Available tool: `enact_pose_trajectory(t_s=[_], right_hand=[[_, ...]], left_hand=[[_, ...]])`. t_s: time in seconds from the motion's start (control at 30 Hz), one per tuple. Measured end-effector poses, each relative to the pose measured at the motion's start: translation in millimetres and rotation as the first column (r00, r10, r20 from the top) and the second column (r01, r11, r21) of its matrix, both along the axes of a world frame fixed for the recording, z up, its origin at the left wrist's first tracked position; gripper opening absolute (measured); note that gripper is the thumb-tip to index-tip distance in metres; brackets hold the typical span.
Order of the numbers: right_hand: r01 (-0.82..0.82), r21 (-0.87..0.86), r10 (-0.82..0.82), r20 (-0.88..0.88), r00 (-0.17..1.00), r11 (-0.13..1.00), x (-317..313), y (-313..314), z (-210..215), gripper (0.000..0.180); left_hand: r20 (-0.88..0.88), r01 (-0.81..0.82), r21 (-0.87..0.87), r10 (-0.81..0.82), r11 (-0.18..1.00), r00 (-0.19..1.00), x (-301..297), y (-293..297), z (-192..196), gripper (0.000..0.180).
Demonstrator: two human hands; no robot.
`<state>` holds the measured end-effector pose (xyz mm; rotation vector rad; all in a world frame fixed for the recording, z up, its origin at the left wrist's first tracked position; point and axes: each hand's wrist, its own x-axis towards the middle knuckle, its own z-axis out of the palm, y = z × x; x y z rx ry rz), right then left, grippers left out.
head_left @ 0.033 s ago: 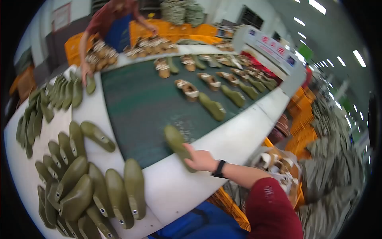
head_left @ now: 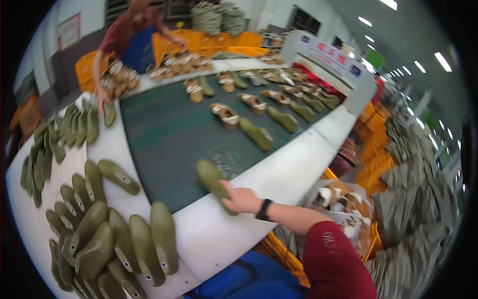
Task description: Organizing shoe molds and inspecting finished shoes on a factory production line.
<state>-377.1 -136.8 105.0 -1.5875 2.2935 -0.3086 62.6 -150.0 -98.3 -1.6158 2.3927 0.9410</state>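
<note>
So, grn last agst R hand

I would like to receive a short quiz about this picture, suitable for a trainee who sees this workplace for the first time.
1. What does the right hand of the camera wearer hold?
A) an orange crate
B) a green shoe last
C) a pair of scissors
2. True or false: the wristband on that arm is dark.
3. Which are nearer to the camera: the piled lasts at the lower left, or the heaped tan shoes at the upper left?

Key: 1. B; 2. True; 3. The piled lasts.
</note>
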Motion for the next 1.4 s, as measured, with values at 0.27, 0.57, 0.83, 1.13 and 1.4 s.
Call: enact_pose_trajectory(t_s=[0.27, 0.57, 0.83, 1.13, 1.4], right_hand=[[0.057, -0.080, -0.054, 0.036, 0.998, 0.995, 4, 3, -7, 0.063], [0.047, 0.000, -0.047, 0.030, 0.998, 0.999, 8, 4, -7, 0.069], [0.078, 0.031, -0.080, 0.068, 0.994, 0.996, 7, 9, -1, 0.075], [0.082, 0.058, -0.084, 0.026, 0.996, 0.995, 0, 5, 0, 0.076], [0.342, 0.097, -0.281, 0.791, 0.543, 0.935, -67, -91, 18, 0.060]], left_hand=[[0.047, 0.023, -0.082, -0.019, 0.996, 0.999, -29, 29, 16, 0.037], [0.051, 0.022, 0.005, -0.022, 1.000, 0.998, -23, 32, -1, 0.037], [0.034, -0.035, 0.188, 0.029, 0.982, 0.999, 43, 48, -46, 0.038], [0.010, -0.161, 0.366, 0.169, 0.917, 0.986, 99, 103, -82, 0.039], [0.040, -0.282, 0.426, 0.294, 0.860, 0.955, 105, 118, -87, 0.040]])
